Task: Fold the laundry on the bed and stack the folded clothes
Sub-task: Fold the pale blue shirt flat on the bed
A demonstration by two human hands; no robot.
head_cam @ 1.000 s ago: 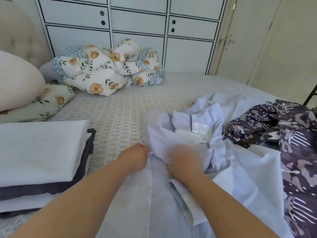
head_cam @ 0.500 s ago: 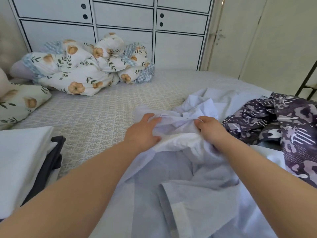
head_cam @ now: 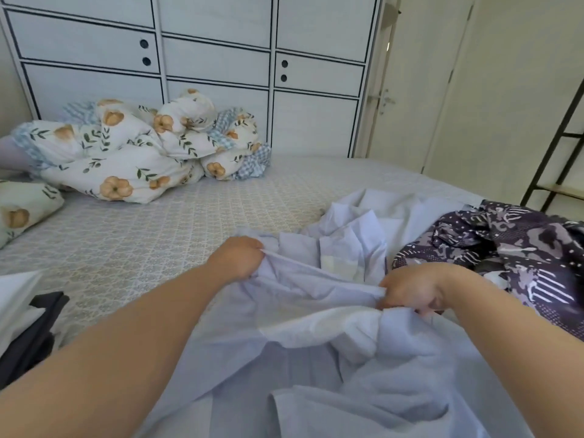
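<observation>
A crumpled pale blue shirt (head_cam: 316, 349) lies across the bed in front of me. My left hand (head_cam: 237, 259) grips a fold of it at its upper left. My right hand (head_cam: 410, 289) grips the same raised edge further right, and the cloth is stretched between the two hands. To the right a dark purple patterned garment (head_cam: 505, 245) lies unfolded, touching the shirt. A stack of folded clothes (head_cam: 22, 324), white over dark grey, sits at the left edge, partly out of view.
The bed (head_cam: 177, 229) has a patterned grey sheet. A bundled floral duvet (head_cam: 136, 150) lies at the far left, a floral pillow (head_cam: 22, 210) beside it. White cupboards (head_cam: 218, 61) stand behind the bed, a door (head_cam: 414, 80) and a black shelf frame (head_cam: 556, 131) to the right.
Both hands have moved apart along the shirt's edge, the right one pulling toward me and rightward. The view has swung right, so less of the folded stack shows.
</observation>
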